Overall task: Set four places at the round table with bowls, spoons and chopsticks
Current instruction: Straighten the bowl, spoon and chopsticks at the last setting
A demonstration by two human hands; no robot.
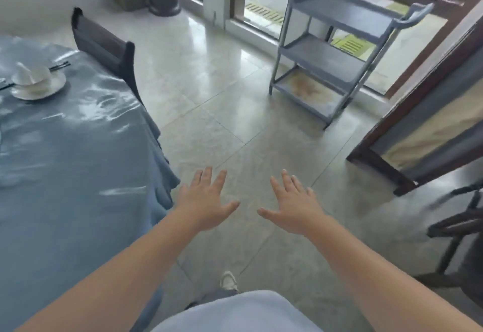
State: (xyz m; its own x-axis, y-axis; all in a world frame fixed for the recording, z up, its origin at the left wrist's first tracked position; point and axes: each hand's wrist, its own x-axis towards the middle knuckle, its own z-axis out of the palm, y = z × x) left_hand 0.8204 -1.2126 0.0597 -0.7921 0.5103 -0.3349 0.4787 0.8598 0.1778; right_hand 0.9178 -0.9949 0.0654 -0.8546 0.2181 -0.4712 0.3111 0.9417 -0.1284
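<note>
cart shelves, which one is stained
The bottom shelf of the grey cart: it carries a brownish stain, while the middle shelf and top shelf look plain grey.

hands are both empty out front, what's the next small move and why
Probably step toward the grey cart to look for more tableware. Both the left hand and right hand are open and empty, and only one setting, a bowl on a plate, shows on the table.
</note>
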